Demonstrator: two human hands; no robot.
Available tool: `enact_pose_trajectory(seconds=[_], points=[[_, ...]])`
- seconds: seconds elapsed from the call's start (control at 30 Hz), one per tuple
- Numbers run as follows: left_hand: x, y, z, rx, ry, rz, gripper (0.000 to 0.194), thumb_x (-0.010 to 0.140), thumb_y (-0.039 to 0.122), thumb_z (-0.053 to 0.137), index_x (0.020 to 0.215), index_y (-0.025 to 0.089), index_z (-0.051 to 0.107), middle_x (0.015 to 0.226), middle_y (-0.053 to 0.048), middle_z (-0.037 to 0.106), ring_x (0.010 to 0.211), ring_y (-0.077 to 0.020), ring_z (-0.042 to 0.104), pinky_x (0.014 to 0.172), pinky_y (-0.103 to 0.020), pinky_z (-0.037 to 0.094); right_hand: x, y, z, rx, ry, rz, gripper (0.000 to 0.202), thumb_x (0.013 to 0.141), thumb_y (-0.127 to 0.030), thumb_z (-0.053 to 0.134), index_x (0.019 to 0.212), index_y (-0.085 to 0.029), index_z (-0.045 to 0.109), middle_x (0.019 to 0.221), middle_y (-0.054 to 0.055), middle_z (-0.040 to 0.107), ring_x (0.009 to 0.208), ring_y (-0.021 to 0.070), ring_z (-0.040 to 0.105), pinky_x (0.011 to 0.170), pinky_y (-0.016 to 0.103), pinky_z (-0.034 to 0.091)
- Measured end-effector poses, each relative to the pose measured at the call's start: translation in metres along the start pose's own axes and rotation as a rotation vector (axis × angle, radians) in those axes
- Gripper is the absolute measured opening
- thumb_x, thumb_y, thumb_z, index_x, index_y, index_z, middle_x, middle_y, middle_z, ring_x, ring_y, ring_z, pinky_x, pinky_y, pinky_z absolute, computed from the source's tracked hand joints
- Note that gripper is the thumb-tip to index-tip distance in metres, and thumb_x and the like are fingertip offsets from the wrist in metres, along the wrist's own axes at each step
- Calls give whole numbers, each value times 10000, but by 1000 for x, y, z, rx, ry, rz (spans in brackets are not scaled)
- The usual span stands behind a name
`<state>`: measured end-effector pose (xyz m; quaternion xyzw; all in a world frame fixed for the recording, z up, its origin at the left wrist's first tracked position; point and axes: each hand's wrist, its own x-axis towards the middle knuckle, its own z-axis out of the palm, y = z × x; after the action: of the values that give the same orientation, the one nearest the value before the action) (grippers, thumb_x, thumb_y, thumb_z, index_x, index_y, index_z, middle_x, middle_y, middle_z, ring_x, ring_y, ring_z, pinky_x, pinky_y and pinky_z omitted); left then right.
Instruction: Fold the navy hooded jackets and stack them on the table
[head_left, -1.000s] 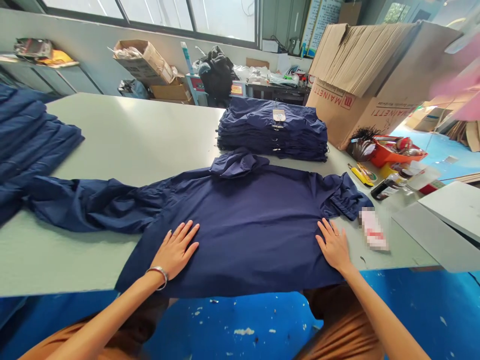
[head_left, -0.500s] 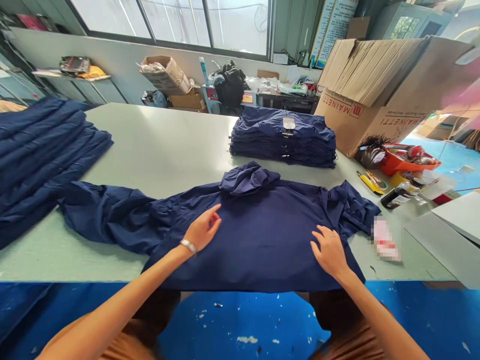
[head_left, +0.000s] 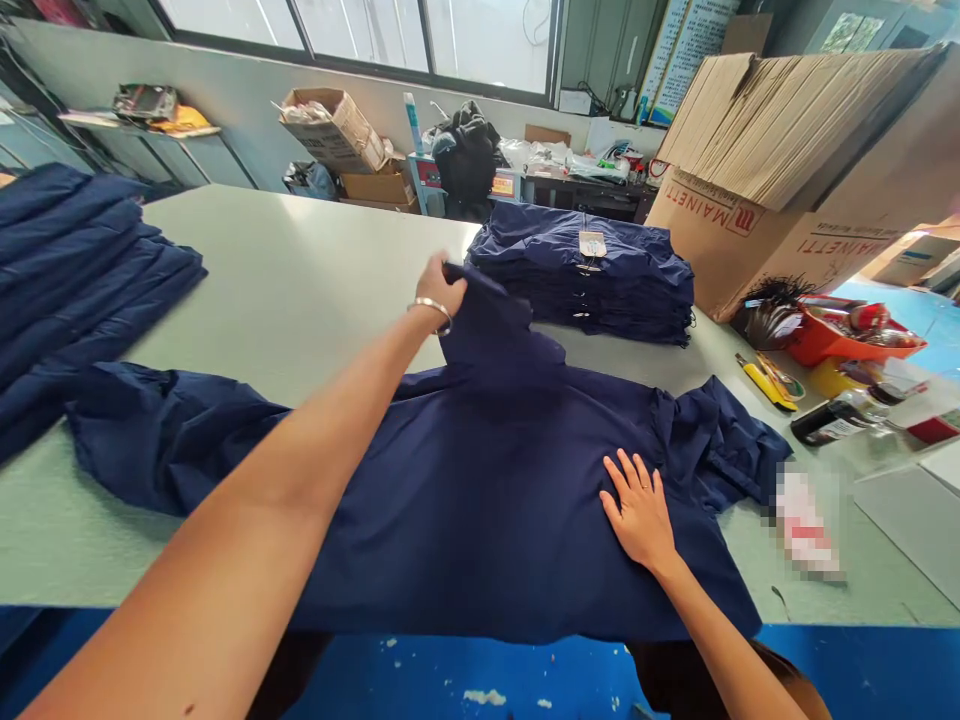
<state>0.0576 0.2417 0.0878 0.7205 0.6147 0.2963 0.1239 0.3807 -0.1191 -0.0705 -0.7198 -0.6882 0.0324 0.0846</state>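
Note:
A navy jacket (head_left: 480,520) lies spread across the table, its hood end away from me and its sleeves out to both sides. My left hand (head_left: 444,290) is closed on the top edge of the jacket's hood (head_left: 495,325), which is lifted and stretched up. A bracelet is on that wrist. My right hand (head_left: 637,505) rests flat on the right part of the jacket's body, fingers spread. Just behind the hood is a stack of folded navy garments (head_left: 577,275) with a tag on top.
More navy garments (head_left: 82,290) are piled at the left of the pale table (head_left: 292,260). At the right stand a large carton (head_left: 712,240), an orange basket (head_left: 847,340), a yellow cutter (head_left: 766,383) and a dark bottle (head_left: 832,422).
My left hand has reached forward, taken hold of the hood and pulled it up and open. My right hand has flattened onto the jacket.

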Motion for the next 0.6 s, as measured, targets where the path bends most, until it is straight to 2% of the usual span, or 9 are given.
enact_pose_trajectory(seconds=[0.03, 0.07, 0.13, 0.17, 0.27, 0.33, 0.4, 0.5, 0.6], points=[[19, 1, -6, -25, 31, 16, 805, 974, 396, 504, 1569, 23, 110, 1591, -215, 290, 1449, -289, 334, 1173, -436, 235, 0, -1, -1, 1, -1, 1, 543, 1003, -432, 339, 1528, -303, 384, 1638, 18, 281, 1513, 289, 213, 1200, 584, 208], [34, 2, -9, -52, 62, 46, 895, 946, 395, 557, 1579, 40, 32, 1630, -214, 174, 1501, -320, 209, 1198, -468, 162, 1, -1, -1, 1, -4, 3, 543, 1003, -432, 339, 1528, -301, 386, 1638, 19, 280, 1513, 290, 213, 1201, 584, 209], [43, 0, -5, -73, 84, 109, 960, 914, 371, 606, 1575, 22, 3, 1649, -213, 52, 1525, -358, 29, 1206, -517, 36, 2, -2, -1, 2, -11, 5, 545, 1002, -430, 338, 1528, -297, 388, 1637, 17, 281, 1513, 291, 214, 1202, 584, 205], [37, -2, 1, -64, 78, 139, 927, 918, 354, 595, 1569, -2, 40, 1648, -217, 48, 1525, -359, -2, 1203, -522, 1, 2, -2, -1, 2, -13, 6, 545, 1002, -429, 337, 1527, -295, 388, 1637, 16, 282, 1513, 291, 215, 1203, 584, 202], [-19, -13, 30, 19, 12, 204, 759, 960, 325, 497, 1553, -19, 172, 1637, -202, 169, 1527, -283, 114, 1231, -445, 42, 1, -1, 2, 6, -4, 8, 544, 1001, -426, 337, 1526, -292, 389, 1636, 16, 283, 1512, 293, 214, 1202, 586, 197], [-76, -25, 50, 59, -26, 230, 656, 970, 315, 456, 1536, 27, 290, 1618, -167, 273, 1502, -235, 221, 1243, -398, 135, -1, 0, 3, 15, 6, 5, 543, 997, -420, 349, 1523, -293, 394, 1636, 17, 284, 1511, 294, 213, 1197, 589, 201], [-135, -41, 62, 112, -80, 240, 596, 973, 343, 441, 1496, 61, 395, 1607, -160, 310, 1487, -249, 272, 1235, -414, 214, 0, 0, 2, 30, 20, 2, 537, 987, -410, 373, 1508, -289, 420, 1625, 24, 312, 1502, 304, 233, 1187, 600, 210], [-199, -69, 64, 243, -195, 268, 595, 963, 420, 425, 1467, 105, 467, 1616, -148, 296, 1503, -303, 243, 1223, -480, 239, 14, 2, -5, 99, 71, -8, 479, 962, -407, 416, 1383, -243, 575, 1502, 76, 501, 1399, 317, 406, 1152, 569, 292], [-223, -96, 55, 359, -197, 204, 596, 971, 449, 351, 1489, 174, 457, 1623, -123, 286, 1506, -321, 237, 1199, -559, 245, 49, 13, -15, 220, 163, -46, 440, 973, -354, 361, 1199, -178, 695, 1292, 128, 659, 1228, 269, 569, 1089, 454, 400]])
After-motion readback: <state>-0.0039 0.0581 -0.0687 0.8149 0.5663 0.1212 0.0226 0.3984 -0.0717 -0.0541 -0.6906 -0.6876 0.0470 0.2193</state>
